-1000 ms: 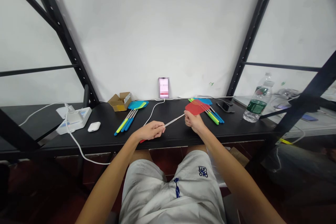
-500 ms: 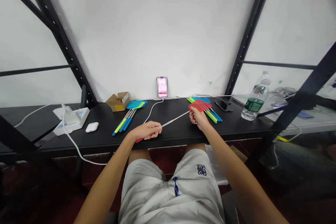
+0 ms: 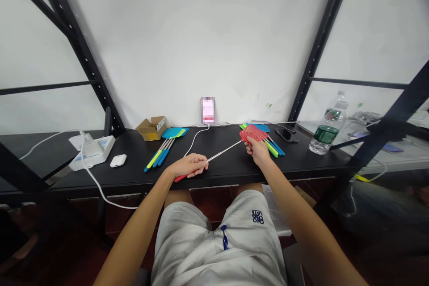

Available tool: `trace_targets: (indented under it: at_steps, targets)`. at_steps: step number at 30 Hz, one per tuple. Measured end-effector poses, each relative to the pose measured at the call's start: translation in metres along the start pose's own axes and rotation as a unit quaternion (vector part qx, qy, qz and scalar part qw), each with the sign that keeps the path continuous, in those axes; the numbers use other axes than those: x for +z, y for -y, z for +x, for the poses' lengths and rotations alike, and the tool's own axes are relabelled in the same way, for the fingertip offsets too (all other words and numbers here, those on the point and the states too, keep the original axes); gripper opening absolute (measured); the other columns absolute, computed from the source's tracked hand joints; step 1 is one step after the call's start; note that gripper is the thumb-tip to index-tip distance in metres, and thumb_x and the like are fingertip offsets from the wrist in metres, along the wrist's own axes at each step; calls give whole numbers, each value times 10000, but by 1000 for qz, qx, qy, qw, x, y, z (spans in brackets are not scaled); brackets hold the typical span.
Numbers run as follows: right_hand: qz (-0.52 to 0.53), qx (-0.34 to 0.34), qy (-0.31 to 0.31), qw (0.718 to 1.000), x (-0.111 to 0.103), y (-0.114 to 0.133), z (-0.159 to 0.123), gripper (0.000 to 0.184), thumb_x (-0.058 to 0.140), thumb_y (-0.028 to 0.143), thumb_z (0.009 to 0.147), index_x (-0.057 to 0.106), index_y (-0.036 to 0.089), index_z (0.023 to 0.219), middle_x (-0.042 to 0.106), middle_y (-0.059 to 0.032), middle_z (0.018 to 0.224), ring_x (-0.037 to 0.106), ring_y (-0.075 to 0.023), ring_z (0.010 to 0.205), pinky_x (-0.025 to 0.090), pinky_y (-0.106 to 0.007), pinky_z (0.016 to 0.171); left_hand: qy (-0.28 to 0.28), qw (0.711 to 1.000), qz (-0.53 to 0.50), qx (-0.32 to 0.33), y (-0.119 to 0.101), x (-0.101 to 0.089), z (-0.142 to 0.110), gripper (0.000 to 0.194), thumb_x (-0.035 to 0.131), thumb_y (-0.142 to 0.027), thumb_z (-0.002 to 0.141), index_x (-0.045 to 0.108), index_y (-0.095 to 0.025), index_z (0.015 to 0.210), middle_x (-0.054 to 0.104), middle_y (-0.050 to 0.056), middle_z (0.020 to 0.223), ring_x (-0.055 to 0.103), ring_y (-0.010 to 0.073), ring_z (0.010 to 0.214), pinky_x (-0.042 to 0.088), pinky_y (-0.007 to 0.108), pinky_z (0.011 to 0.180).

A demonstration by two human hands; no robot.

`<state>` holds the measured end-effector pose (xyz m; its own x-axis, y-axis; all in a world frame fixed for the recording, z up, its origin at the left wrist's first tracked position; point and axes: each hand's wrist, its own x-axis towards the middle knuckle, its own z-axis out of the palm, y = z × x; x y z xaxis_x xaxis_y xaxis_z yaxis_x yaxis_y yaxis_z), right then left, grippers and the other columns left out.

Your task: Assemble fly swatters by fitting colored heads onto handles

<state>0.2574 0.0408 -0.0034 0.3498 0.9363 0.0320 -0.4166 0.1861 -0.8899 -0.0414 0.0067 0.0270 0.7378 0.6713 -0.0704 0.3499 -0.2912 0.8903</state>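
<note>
A red fly swatter with a thin metal shaft stretches between my two hands. My left hand is closed around its handle end, where a bit of red grip shows below the fingers. My right hand pinches the lower edge of the red mesh head. Behind that head lie several blue and green fly swatters, partly covered by it. Another group of blue and green fly swatters lies on the left of the black table, their handles pointing toward me.
An open cardboard box and a white earbud case stand at left, near a white power strip with cables. A phone leans on the wall. At right are a dark phone and water bottles.
The red swatter's head has turned slightly and shifted a little left, its mesh now showing more clearly. My right fingers have moved along its lower edge; my left hand keeps its grip.
</note>
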Motion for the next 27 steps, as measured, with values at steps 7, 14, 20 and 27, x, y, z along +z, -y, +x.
trace_targets:
  at_steps: [7, 14, 20, 27]
  targets:
    - [53, -39, -10, 998, 5, -1, -1, 241, 738, 229, 632, 500, 189, 648, 553, 19, 505, 393, -57, 388, 263, -183, 329, -11, 1000, 7, 16, 1, -1, -2, 330, 495, -449, 905, 586, -135, 868, 455, -58, 547, 337, 31, 352, 209, 174, 377]
    - [50, -51, 23, 997, 29, -17, -18, 235, 740, 254, 615, 519, 177, 637, 552, 20, 497, 372, -48, 372, 227, -192, 337, -21, 999, -6, 28, 4, 0, 0, 313, 498, -433, 900, 585, -134, 873, 460, -57, 552, 338, 28, 350, 210, 170, 369]
    - [33, -48, 59, 997, 58, -39, -45, 228, 718, 299, 657, 535, 165, 632, 547, 18, 504, 365, -49, 366, 215, -205, 352, -47, 998, -27, 35, 9, 3, 2, 283, 507, -414, 886, 587, -143, 880, 455, -60, 552, 332, 32, 350, 198, 171, 350]
    - [-43, -17, 104, 994, 53, -27, -44, 292, 710, 418, 684, 613, 143, 694, 547, 11, 566, 426, -75, 409, 252, -220, 378, -80, 996, -33, 29, 10, 2, 8, 324, 498, -464, 888, 576, -149, 891, 477, -59, 533, 338, 40, 337, 199, 179, 354]
